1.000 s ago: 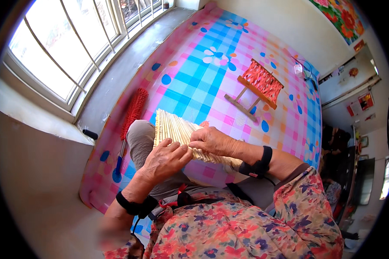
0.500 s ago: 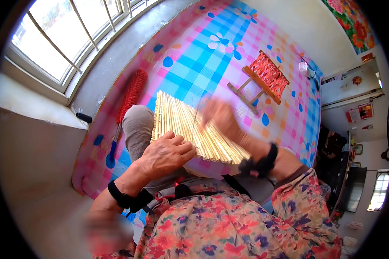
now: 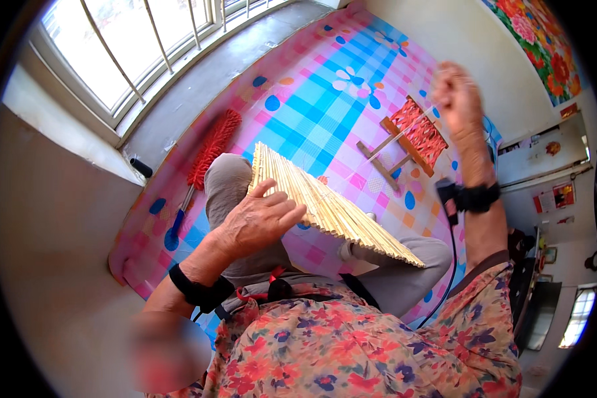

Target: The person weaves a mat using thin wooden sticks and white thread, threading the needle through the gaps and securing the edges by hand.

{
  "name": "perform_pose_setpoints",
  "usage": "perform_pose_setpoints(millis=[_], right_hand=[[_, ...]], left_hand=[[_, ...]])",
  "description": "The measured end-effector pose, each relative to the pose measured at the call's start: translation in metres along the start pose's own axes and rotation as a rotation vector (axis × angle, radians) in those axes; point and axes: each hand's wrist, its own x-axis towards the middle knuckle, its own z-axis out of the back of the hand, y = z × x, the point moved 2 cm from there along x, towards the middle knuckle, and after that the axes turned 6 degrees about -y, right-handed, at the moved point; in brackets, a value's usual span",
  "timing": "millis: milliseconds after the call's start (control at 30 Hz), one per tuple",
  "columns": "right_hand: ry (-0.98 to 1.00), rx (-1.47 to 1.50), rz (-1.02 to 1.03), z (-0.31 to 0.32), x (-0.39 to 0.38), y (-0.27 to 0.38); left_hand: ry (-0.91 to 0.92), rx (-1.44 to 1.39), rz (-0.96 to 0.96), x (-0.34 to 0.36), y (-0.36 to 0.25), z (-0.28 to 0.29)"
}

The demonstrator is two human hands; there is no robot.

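Observation:
A panel of pale straw-coloured stalks (image 3: 338, 209), laid side by side and joined into a fan-like mat, rests across my lap. My left hand (image 3: 259, 215) is closed on its near left edge, thumb on top and fingers curled. Raised high at the right, well apart from the panel, is my right hand (image 3: 456, 99), its fingers curled together and slightly blurred. A thin pale thread (image 3: 404, 129) runs from near my right hand down towards the panel; its lower end is hard to make out.
A wooden stool with a red woven seat (image 3: 419, 136) lies tipped on the checked floral bed cover (image 3: 312, 126). To the left are a red fluffy duster (image 3: 213, 149) with a blue handle and a barred window (image 3: 126, 46). A cable (image 3: 448, 272) hangs from my right wrist strap.
My right hand has swung from the panel up and out to the right. The panel now shows more of its right end, while my left hand stays on its edge.

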Motion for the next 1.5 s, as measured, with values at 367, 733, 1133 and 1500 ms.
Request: perform_pose_setpoints(millis=[367,733,1133,1500], right_hand=[[0.771,-0.714,-0.286,-0.083,-0.142,-0.124],[0.894,-0.860,-0.083,-0.101,-0.152,-0.134],[0.353,-0.541,-0.210,-0.090,-0.119,-0.119],[0.241,-0.292,-0.483,-0.083,-0.110,-0.112]], left_hand=[[-0.472,-0.037,0.115,-0.040,-0.022,0.010],[-0.140,-1.173,1.139,-0.039,-0.016,-0.057],[-0.160,-1.665,1.051,-0.038,-0.019,-0.087],[-0.310,-1.845,1.182,-0.051,-0.020,-0.090]])
